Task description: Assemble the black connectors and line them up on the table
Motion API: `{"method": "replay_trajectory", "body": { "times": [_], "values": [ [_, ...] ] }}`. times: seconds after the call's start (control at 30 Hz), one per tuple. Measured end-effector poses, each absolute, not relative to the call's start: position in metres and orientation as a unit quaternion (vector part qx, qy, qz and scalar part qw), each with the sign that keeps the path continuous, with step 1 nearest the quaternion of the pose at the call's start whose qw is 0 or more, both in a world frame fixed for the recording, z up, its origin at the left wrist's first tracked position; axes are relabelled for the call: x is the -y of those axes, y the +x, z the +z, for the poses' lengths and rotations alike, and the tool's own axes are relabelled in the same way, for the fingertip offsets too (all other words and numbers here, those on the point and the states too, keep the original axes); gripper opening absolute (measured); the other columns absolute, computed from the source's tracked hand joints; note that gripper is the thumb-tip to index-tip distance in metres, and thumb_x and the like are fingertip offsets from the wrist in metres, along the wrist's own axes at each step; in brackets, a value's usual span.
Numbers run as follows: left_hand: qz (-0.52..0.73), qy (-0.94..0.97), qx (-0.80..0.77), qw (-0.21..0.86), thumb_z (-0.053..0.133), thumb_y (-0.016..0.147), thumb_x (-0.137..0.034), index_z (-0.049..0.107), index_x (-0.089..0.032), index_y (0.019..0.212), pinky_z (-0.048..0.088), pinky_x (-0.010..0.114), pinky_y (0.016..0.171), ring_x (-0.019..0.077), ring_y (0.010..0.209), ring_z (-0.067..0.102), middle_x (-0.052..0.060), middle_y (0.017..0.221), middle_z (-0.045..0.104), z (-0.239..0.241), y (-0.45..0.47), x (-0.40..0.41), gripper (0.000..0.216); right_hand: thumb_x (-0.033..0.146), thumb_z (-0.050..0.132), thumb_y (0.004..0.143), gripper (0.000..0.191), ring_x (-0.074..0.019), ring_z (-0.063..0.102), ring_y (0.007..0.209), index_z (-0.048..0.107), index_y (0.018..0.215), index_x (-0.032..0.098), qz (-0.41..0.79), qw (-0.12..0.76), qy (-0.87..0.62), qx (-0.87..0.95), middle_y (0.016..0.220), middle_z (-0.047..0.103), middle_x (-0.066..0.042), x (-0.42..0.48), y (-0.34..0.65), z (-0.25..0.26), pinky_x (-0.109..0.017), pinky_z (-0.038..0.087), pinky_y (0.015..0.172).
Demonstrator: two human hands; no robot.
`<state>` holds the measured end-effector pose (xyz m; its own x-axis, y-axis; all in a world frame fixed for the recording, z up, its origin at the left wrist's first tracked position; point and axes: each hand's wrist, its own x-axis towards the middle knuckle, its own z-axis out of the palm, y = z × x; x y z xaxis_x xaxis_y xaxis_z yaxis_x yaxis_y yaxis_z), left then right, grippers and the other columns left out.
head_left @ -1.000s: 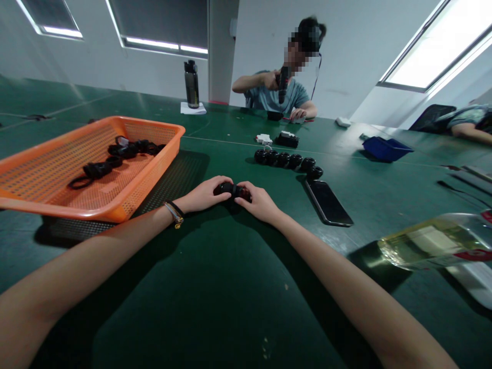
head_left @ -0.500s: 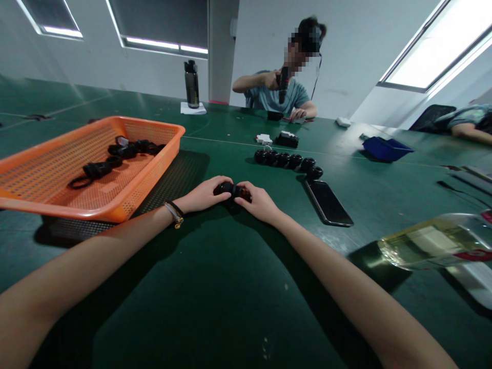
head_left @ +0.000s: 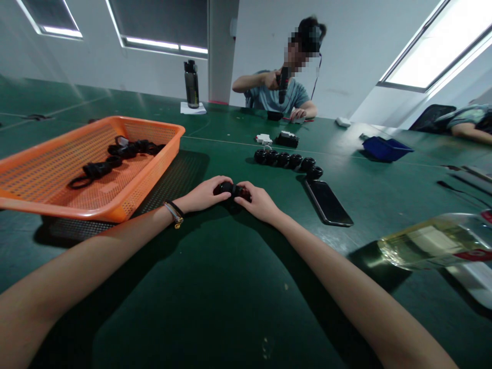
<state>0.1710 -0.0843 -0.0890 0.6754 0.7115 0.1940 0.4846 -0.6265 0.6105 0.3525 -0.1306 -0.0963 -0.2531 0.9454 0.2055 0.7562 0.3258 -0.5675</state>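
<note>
Both my hands meet at the middle of the green table, closed round a small black part. My left hand grips its left end, and my right hand grips its right end. The part rests low, close to the table top. A row of several similar black parts lies just beyond my hands. An orange basket to my left holds more black parts with straps.
A black phone lies flat right of my hands. A clear bottle lies at the right edge. A person sits across the table holding a dark tool; a blue tray, a dark flask and small boxes stand farther back.
</note>
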Motion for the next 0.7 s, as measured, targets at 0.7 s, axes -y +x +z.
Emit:
{"method": "replay_trajectory", "body": {
  "times": [0.7],
  "values": [
    [0.213, 0.875, -0.344, 0.265, 0.046, 0.077, -0.037, 0.049, -0.014, 0.112, 0.040, 0.036, 0.092, 0.0221, 0.101, 0.052, 0.009, 0.113, 0.055, -0.0882, 0.1717, 0.0849, 0.041, 0.025, 0.054, 0.079, 0.028, -0.0134, 0.053, 0.068, 0.052, 0.104, 0.013, 0.174, 0.256, -0.555, 0.772, 0.082, 0.061, -0.005, 0.1302, 0.3518, -0.0961, -0.025, 0.037, 0.062]
  ]
}}
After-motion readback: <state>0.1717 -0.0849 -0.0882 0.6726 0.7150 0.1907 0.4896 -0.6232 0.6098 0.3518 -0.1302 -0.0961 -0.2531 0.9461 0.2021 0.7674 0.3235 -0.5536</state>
